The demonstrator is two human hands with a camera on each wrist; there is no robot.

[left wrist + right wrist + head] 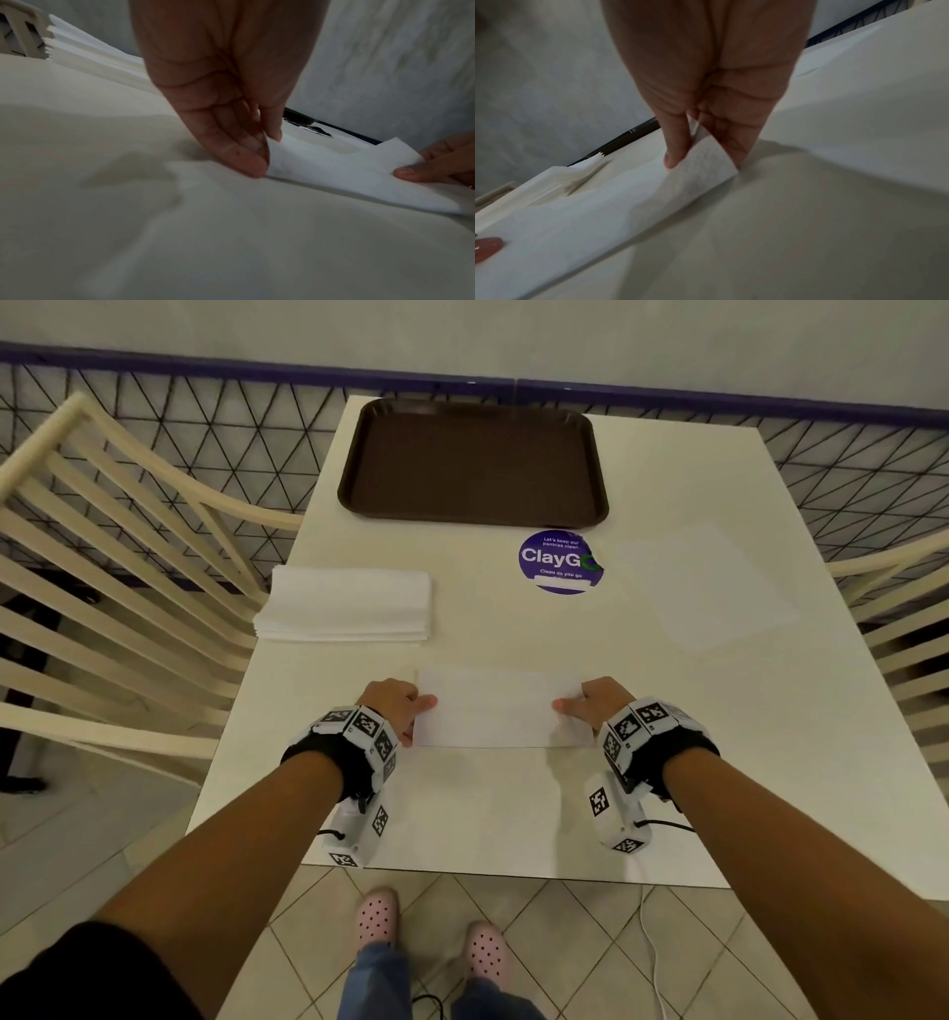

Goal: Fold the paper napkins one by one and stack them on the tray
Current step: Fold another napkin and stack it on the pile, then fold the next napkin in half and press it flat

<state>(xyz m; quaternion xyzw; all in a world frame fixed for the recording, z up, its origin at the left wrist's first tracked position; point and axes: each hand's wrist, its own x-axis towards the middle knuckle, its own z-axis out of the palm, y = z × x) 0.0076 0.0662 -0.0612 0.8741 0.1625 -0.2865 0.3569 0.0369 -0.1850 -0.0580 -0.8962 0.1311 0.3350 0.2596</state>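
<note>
A pale, cream-coloured surface (667, 480) stands against a black wire-mesh railing (179, 428) topped with a purple band, with a plain light wall (462, 336) beyond it. Cream slatted chairs flank it, one at the left (102, 546) and one at the right (904, 629). The floor (590, 942) is beige tile laid diagonally, and the light is dim and even.

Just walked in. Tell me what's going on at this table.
A person is folding a paper napkin on the white table. The left hand and right hand each pinch one end of it. A stack of unfolded napkins waits to the left; the brown tray beyond holds nothing yet.
</note>
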